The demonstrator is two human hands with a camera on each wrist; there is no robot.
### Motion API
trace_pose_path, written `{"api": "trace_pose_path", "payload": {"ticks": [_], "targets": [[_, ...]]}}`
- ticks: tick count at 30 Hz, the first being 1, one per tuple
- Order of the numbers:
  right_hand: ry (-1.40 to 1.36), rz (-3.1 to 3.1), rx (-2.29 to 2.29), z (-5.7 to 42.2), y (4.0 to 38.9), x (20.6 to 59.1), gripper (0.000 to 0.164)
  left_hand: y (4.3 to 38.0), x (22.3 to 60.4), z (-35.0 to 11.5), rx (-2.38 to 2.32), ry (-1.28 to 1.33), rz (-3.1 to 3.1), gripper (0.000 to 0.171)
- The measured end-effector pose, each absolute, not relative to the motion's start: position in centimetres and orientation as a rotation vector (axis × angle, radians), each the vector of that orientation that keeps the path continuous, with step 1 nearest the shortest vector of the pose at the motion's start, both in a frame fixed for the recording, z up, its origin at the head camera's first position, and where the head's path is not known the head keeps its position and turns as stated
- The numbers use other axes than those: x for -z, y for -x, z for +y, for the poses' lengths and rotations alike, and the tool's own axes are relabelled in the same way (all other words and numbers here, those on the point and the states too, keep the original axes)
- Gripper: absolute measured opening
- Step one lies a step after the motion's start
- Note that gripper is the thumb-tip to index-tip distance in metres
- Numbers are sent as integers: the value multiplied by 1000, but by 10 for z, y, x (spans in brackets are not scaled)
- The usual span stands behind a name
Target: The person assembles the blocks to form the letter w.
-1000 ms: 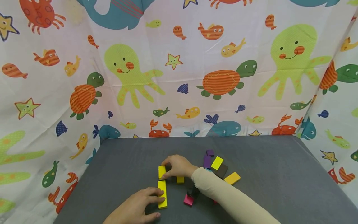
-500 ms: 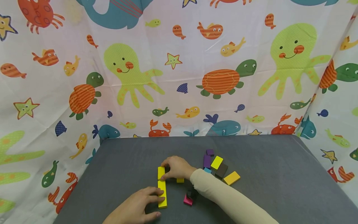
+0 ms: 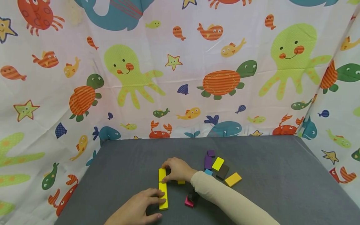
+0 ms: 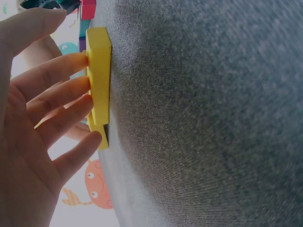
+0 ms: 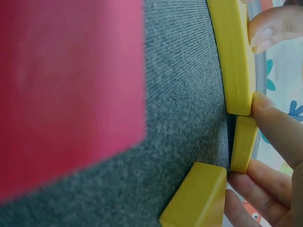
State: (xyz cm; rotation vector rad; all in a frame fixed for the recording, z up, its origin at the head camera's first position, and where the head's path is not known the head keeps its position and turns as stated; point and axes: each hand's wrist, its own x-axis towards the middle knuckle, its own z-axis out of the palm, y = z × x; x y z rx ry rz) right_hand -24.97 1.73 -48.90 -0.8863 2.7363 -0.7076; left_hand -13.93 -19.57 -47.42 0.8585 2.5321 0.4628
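Note:
Two yellow wooden blocks lie end to end on the dark grey tabletop. My left hand [image 3: 140, 203] rests its fairly straight fingertips on the longer block [image 4: 99, 80], nearest me, with the thumb held off to one side. At its far end, my right hand [image 3: 180, 170] pinches the shorter block [image 5: 244, 142] between thumb and fingers. The thumb sits right at the seam between the two, and the ends meet there in the right wrist view. Another yellow block [image 5: 196, 194] stands just beside the right hand, mostly covered by it in the head view.
A pink block [image 3: 189, 201] lies under the right wrist, partly behind a black wrist device [image 3: 193, 195]. Further right are loose blocks: purple [image 3: 208, 162], dark brown [image 3: 223, 172], blue [image 3: 208, 172] and yellow [image 3: 233, 179]. A sea-animal curtain [image 3: 191, 75] hangs behind the table.
The shorter yellow block has slid slightly toward me with my right hand, narrowing the gap to the longer one. My left hand has stayed in place.

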Motion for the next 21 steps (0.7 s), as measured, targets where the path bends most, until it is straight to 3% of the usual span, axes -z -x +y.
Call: {"api": "trace_pose_path", "payload": {"ticks": [21], "targets": [[884,2776,720,14,245,489,46,140,474,-196,-474,-870,2542,45]]}}
